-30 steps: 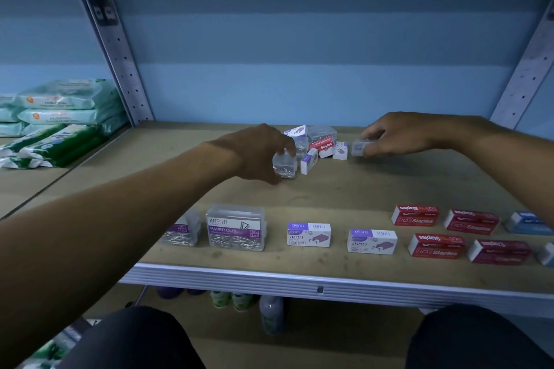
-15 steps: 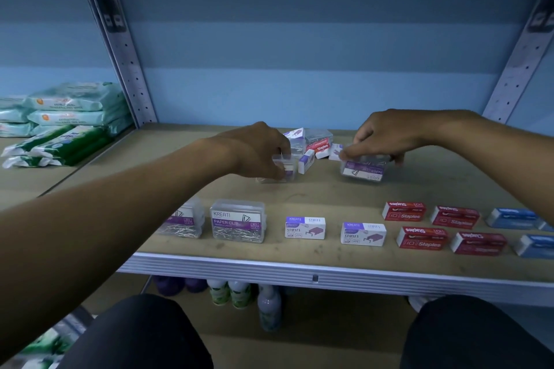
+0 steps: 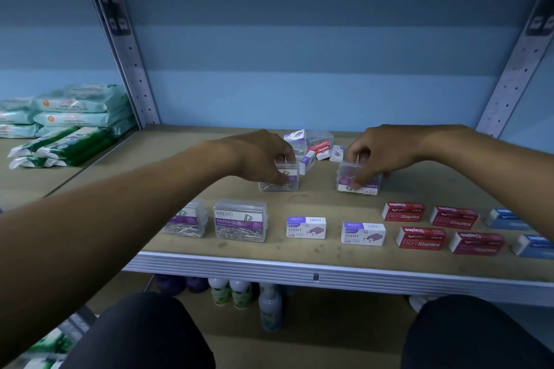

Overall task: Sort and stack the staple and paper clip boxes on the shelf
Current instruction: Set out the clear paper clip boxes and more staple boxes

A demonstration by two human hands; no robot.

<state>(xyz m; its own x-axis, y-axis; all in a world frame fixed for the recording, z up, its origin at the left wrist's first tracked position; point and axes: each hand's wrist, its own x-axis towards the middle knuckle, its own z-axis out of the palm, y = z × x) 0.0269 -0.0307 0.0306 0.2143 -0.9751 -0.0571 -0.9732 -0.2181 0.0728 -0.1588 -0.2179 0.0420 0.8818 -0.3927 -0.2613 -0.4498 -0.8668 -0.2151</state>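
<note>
My left hand point(image 3: 263, 156) grips a clear paper clip box point(image 3: 280, 181) resting on the wooden shelf point(image 3: 314, 201). My right hand point(image 3: 386, 153) holds another clear paper clip box point(image 3: 358, 183), its label upside down, also down on the shelf. Behind them lies a small jumble of mixed boxes point(image 3: 317, 145). Along the front stand two clear paper clip boxes point(image 3: 239, 220), two white-purple staple boxes point(image 3: 305, 228), several red staple boxes point(image 3: 421, 238) and blue boxes point(image 3: 506, 219) at the right.
Metal uprights point(image 3: 120, 39) frame the shelf bay against a blue back wall. Wipe packs point(image 3: 69, 117) are stacked on the neighbouring shelf to the left. Bottles point(image 3: 269, 305) stand on the lower shelf below the metal front edge point(image 3: 299, 269).
Both hands have drawn a clear paper clip box out of the back jumble toward the front. The right hand's box now sits lower and nearer than one second ago.
</note>
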